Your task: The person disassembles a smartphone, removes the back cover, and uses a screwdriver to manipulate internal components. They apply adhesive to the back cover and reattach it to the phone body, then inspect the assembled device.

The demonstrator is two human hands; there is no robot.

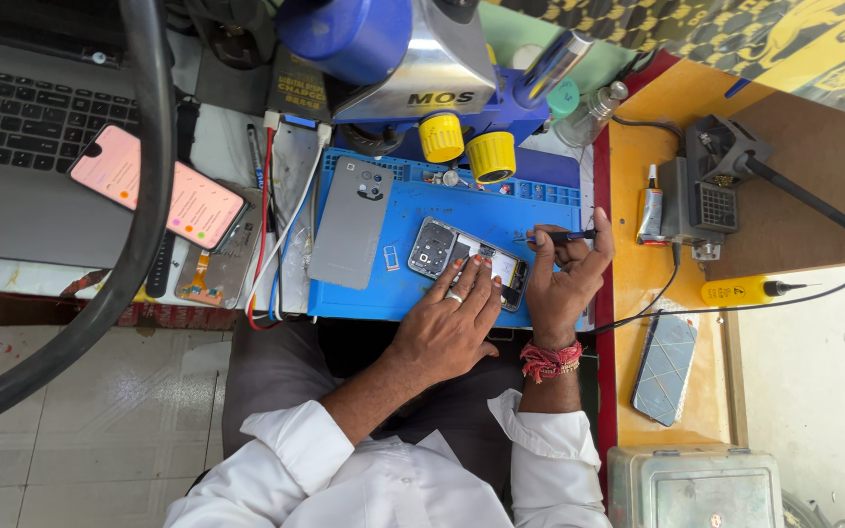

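- On the blue work mat (413,284) near the middle of the tabletop lies an opened phone (466,262), back cover off, its inner boards and camera block showing.
- Left hand (447,328), with a ring on one finger, rests flat on the phone's lower half; its grip is not closed around anything, the fingers spread and pressing down to steady the body.
- Right hand (561,279), a red thread band at the wrist, has its grip clamped on a thin dark tool (557,236), most likely tweezers or a fine driver, whose tip points at the phone's far end.
- Beside the phone on the mat, toward the left, lies the grey back cover (349,223), face down and apart from the body.
- Further left, at the tabletop's edge, a lit phone with a pink screen (158,186) leans on a laptop (31,127).
- Along the right edge sit a small glue tube (648,210), a yellow pen-like tool (740,289) and another phone (665,368) lying face down.
- At the far edge stands a blue-and-silver microscope with yellow knobs (442,137).
- By my reading the step in hand is fine work on the exposed board: picking at a small part or connector.
- Such a move calls for a firm hold from the left hand and a light, exact touch of the tip, since the parts are tiny and closely packed.
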